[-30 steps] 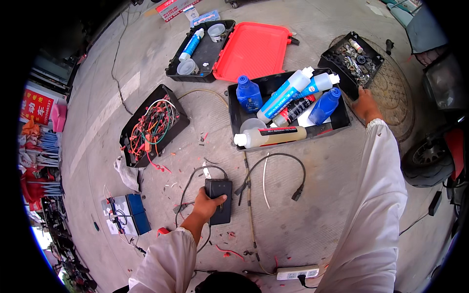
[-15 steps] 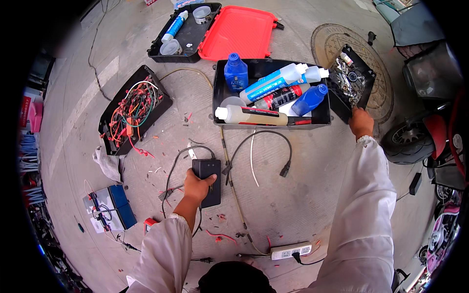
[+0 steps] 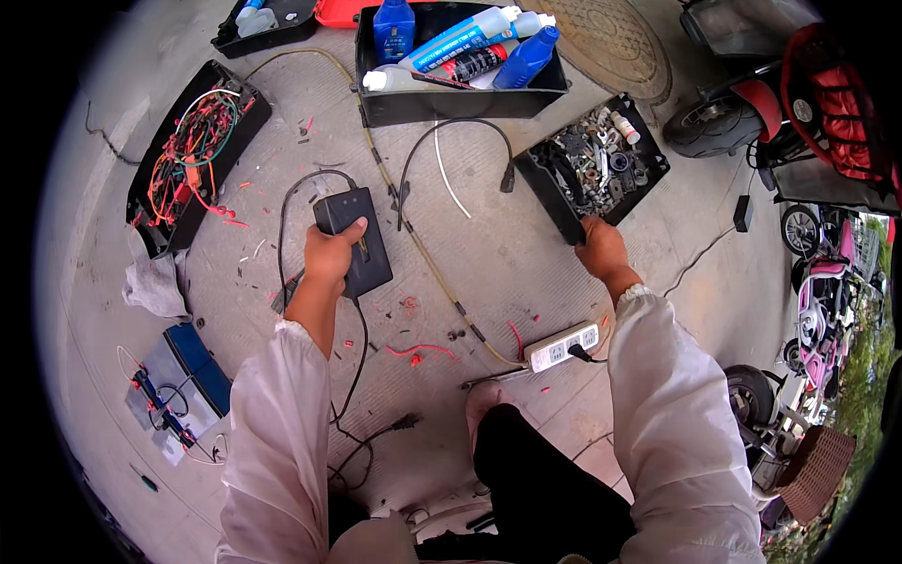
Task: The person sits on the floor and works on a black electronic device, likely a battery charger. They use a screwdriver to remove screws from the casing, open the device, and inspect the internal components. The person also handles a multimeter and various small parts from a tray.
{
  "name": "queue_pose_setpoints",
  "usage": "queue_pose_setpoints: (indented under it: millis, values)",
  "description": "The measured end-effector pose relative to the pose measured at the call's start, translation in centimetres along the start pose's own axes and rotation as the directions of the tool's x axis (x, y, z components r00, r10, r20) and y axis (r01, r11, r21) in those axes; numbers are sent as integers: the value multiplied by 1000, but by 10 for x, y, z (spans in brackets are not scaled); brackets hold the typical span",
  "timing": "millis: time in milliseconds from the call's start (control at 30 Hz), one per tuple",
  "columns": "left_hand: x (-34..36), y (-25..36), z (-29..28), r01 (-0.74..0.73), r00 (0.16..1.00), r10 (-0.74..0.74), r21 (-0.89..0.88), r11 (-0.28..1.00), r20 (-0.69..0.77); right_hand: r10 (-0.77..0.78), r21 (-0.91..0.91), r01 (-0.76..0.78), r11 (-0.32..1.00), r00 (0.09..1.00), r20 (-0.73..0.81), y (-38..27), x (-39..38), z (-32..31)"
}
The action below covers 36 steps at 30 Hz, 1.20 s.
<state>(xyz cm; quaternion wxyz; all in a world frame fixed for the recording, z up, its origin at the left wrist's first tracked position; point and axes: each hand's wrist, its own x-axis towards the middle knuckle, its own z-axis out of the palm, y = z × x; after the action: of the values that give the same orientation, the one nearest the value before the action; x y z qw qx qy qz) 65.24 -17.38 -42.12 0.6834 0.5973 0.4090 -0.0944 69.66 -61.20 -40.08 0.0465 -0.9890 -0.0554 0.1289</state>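
Observation:
My left hand (image 3: pixel 329 256) is wrapped round a black power adapter (image 3: pixel 362 235), its thumb pressed on the top face and cords trailing from both ends. At the right, my right hand (image 3: pixel 601 249) grips the near corner of a black tray (image 3: pixel 550 202). Nuts, bolts and other small metal parts (image 3: pixel 597 169) fill that tray, along with a small white bottle (image 3: pixel 625 128). Behind them stands a larger black bin (image 3: pixel 460 108) with blue bottles (image 3: pixel 526 58) and several white-capped tubes. A loose black plug cord (image 3: pixel 507 177) curves over the floor between the two hands.
A black box of tangled wires (image 3: pixel 193 155) stands at the left, near a grey rag (image 3: pixel 155 287) and a blue battery-like block (image 3: pixel 199 367). A white power strip (image 3: pixel 562 346) lies nearer me. Scooter wheels (image 3: pixel 714 127) border the right side.
My right hand has pulled the tray of metal parts nearer, away from the manhole cover and clear of the bin. The left hand still holds the adapter, now tilted. The whole view has shifted.

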Motion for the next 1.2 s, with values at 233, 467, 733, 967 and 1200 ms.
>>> queue_pose_setpoints:
  millis: [233, 467, 733, 967, 1200]
  values:
    - [-99, 27, -108, -95, 960, 145, -209, 973, 238, -161, 216, 153, 964, 987, 19, -89, -129, 28]
    - [-331, 50, -225, -173, 968, 196, -145, 974, 158, 181, 312, -150, 938, 981, -72, -108, -119, 73]
    - [-511, -7, -362, -191, 976, 143, -326, 926, -166, 355, 338, -249, 908, 885, -301, -124, -120, 46]
    - [-519, -25, -365, -367, 901, 433, -559, 743, -17, 363, 433, -31, 901, 602, -712, -61, -276, -58]
    - [-510, 5, -345, -181, 811, 466, -605, 776, 355, 577, 603, -72, 795, 396, -714, 5, -535, -194]
